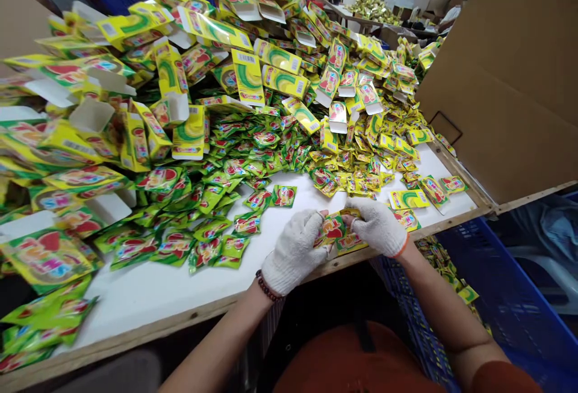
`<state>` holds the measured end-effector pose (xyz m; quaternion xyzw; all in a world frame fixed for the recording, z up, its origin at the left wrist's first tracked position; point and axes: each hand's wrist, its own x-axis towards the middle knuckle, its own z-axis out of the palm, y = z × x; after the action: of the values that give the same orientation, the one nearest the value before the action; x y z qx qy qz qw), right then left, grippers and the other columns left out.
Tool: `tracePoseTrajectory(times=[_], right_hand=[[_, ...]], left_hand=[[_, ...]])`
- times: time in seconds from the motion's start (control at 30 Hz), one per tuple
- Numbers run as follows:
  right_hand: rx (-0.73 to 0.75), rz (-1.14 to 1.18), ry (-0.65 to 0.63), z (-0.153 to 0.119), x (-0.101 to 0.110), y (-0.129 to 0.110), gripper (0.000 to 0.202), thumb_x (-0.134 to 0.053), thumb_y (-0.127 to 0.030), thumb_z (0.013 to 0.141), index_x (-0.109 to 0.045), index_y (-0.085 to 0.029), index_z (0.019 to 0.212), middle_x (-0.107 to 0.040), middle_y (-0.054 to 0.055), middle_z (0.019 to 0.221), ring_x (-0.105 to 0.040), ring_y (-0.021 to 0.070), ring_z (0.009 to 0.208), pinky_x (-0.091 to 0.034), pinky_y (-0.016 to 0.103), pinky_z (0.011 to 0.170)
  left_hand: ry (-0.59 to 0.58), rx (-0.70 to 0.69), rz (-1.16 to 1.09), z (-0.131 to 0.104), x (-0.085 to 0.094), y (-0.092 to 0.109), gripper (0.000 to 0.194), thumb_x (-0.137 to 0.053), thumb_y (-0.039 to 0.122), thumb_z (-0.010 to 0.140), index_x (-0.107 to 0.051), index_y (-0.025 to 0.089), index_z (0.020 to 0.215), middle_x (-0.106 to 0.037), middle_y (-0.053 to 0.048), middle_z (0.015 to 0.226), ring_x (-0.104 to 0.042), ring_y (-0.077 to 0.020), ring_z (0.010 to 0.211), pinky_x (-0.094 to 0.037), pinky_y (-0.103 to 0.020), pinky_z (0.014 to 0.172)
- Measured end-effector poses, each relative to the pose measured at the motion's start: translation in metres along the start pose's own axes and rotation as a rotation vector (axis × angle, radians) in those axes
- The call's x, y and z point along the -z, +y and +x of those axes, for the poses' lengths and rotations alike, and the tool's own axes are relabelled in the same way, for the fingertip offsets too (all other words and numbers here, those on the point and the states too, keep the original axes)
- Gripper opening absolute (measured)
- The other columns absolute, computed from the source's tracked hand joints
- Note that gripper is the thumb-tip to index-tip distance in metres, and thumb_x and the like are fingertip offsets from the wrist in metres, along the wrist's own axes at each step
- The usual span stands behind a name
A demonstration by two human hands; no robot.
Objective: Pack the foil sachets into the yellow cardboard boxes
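My left hand (293,251), in a white knitted glove with fingertips bare, is closed on a small green sachet (333,227) with a watermelon print. My right hand (379,224), gloved the same way, pinches at the upper right of that sachet. Beneath them, at the table's front edge, lies a yellow carton (351,243), partly hidden by the fingers; whether the sachet is inside it I cannot tell. Loose green sachets (232,245) spread to the left of my hands. Closed yellow cartons (409,199) lie just right of my right hand.
Open yellow cartons (194,131) pile high across the white table (149,297), with yellow sachets (356,182) at centre right. A cardboard sheet (506,80) stands at the right. Below is a blue crate (510,315) holding cartons. Another person (451,14) is in the background.
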<state>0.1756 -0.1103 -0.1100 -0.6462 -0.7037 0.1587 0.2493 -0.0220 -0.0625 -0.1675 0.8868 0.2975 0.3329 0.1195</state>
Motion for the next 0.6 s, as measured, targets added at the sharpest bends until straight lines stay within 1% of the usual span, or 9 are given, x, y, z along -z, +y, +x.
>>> tracePoseTrajectory(times=[0.07,0.13,0.2,0.27,0.37,0.43,0.5,0.6], right_hand=[[0.009,-0.048,0.000,-0.003,0.001,-0.004,0.009,-0.056,-0.023,0.087,-0.062,-0.018,0.092,-0.065,0.005,0.089,-0.058,0.0185,0.084,-0.044,0.029,0.077],[0.024,0.010,-0.058,-0.007,0.003,-0.004,0.009,-0.052,-0.022,0.089,-0.059,-0.018,0.093,-0.063,0.004,0.085,-0.056,0.0169,0.078,-0.042,0.027,0.073],[0.029,0.094,-0.097,-0.011,0.005,-0.002,0.010,-0.049,-0.023,0.091,-0.057,-0.019,0.088,-0.060,0.001,0.079,-0.052,0.0150,0.072,-0.040,0.026,0.068],[0.018,0.098,-0.047,-0.013,0.005,0.000,0.013,-0.051,-0.024,0.090,-0.055,-0.019,0.079,-0.057,0.000,0.074,-0.049,0.0140,0.068,-0.037,0.025,0.066],[0.013,-0.025,0.064,-0.013,0.001,-0.002,0.020,-0.058,-0.024,0.086,-0.051,-0.018,0.068,-0.052,-0.001,0.069,-0.045,0.0138,0.066,-0.032,0.026,0.063],[0.027,-0.053,0.085,-0.011,-0.003,-0.005,0.025,-0.060,-0.027,0.085,-0.049,-0.018,0.065,-0.049,-0.001,0.066,-0.044,0.0135,0.065,-0.030,0.026,0.061],[0.034,-0.002,0.085,-0.009,-0.005,-0.008,0.029,-0.060,-0.032,0.087,-0.048,-0.019,0.063,-0.049,-0.001,0.063,-0.045,0.0130,0.062,-0.030,0.026,0.060],[0.019,0.070,0.158,-0.008,-0.007,-0.013,0.033,-0.061,-0.036,0.086,-0.049,-0.019,0.061,-0.053,-0.001,0.063,-0.048,0.0134,0.063,-0.033,0.025,0.060]], left_hand=[[-0.003,0.007,0.020,-0.002,0.001,-0.002,0.044,-0.068,0.024,0.074,-0.055,0.016,0.116,-0.064,-0.013,0.104,-0.062,-0.0270,0.098,-0.053,-0.038,0.084],[-0.004,0.017,0.056,-0.005,0.002,-0.003,0.046,-0.067,0.025,0.075,-0.055,0.016,0.118,-0.064,-0.013,0.105,-0.063,-0.0274,0.097,-0.054,-0.039,0.084],[0.009,0.003,0.085,-0.008,0.003,-0.005,0.047,-0.066,0.026,0.077,-0.053,0.016,0.121,-0.064,-0.013,0.106,-0.063,-0.0274,0.096,-0.054,-0.039,0.083],[0.043,-0.047,0.098,-0.010,0.002,-0.004,0.049,-0.066,0.028,0.078,-0.051,0.015,0.122,-0.064,-0.013,0.105,-0.062,-0.0274,0.094,-0.054,-0.040,0.082],[0.120,-0.117,0.109,-0.012,-0.002,-0.002,0.051,-0.067,0.028,0.077,-0.050,0.012,0.123,-0.063,-0.015,0.104,-0.062,-0.0283,0.094,-0.055,-0.040,0.081],[0.163,-0.110,0.103,-0.013,-0.003,0.000,0.053,-0.067,0.024,0.076,-0.048,0.012,0.125,-0.063,-0.015,0.104,-0.061,-0.0283,0.095,-0.054,-0.040,0.082],[0.181,-0.085,0.083,-0.014,-0.003,0.001,0.054,-0.066,0.022,0.077,-0.047,0.014,0.127,-0.063,-0.014,0.104,-0.061,-0.0272,0.096,-0.054,-0.039,0.084],[0.183,-0.059,0.078,-0.015,0.001,0.001,0.055,-0.066,0.024,0.079,-0.045,0.016,0.129,-0.063,-0.013,0.105,-0.062,-0.0265,0.098,-0.054,-0.039,0.085]])
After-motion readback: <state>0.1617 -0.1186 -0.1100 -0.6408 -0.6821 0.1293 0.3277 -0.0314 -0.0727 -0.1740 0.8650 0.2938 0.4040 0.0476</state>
